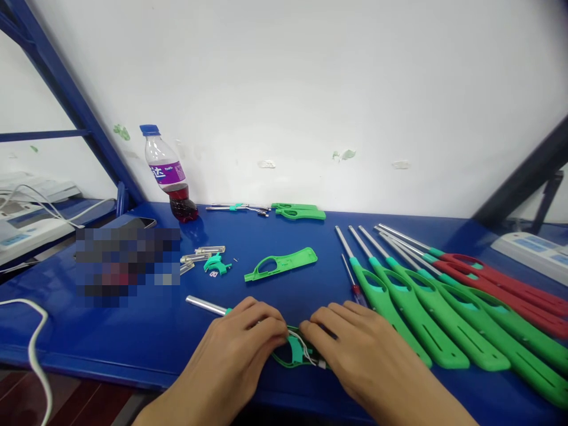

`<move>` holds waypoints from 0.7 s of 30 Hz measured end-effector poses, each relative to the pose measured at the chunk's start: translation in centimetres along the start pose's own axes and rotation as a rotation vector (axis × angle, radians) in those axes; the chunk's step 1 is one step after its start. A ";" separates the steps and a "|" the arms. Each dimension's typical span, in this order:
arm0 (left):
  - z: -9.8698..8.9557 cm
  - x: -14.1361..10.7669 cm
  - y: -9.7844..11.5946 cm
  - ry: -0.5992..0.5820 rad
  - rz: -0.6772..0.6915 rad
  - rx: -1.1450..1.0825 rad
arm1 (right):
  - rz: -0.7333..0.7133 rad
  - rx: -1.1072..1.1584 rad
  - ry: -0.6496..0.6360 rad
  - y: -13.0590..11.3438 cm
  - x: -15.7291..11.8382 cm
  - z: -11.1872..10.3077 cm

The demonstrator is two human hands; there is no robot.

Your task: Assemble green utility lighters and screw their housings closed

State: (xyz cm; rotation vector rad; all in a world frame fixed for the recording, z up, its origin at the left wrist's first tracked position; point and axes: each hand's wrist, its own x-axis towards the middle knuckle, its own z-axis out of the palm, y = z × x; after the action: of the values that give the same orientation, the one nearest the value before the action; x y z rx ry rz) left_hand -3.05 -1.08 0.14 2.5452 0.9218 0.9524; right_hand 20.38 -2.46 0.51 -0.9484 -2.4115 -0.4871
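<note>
A green long-barrelled lighter lies opened up at the front of the desk, its metal barrel pointing left. My left hand is closed round it near the trigger end, fingers bent over the shell. Curled over the handle end is my right hand, its fingertips pressed on the shell beside the white wires. A teal trigger shows between the hands. Behind them a loose green half shell lies inside-up. Much of the lighter's inside is hidden by my fingers.
Several green lighters and red lighters lie at right, beside a screwdriver. Teal triggers and clear parts sit at left. Farther back are a drink bottle and more green shells.
</note>
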 end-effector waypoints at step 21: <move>-0.2 0.2 0.0 0.006 -0.010 0.017 | -0.025 0.030 -0.003 0.6 0.0 0.1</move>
State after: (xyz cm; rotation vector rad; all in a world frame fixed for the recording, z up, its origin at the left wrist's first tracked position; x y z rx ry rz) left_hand -3.05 -0.96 0.47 2.5508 0.9469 0.9537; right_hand 20.74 -1.98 0.53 -0.9072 -2.4294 -0.4577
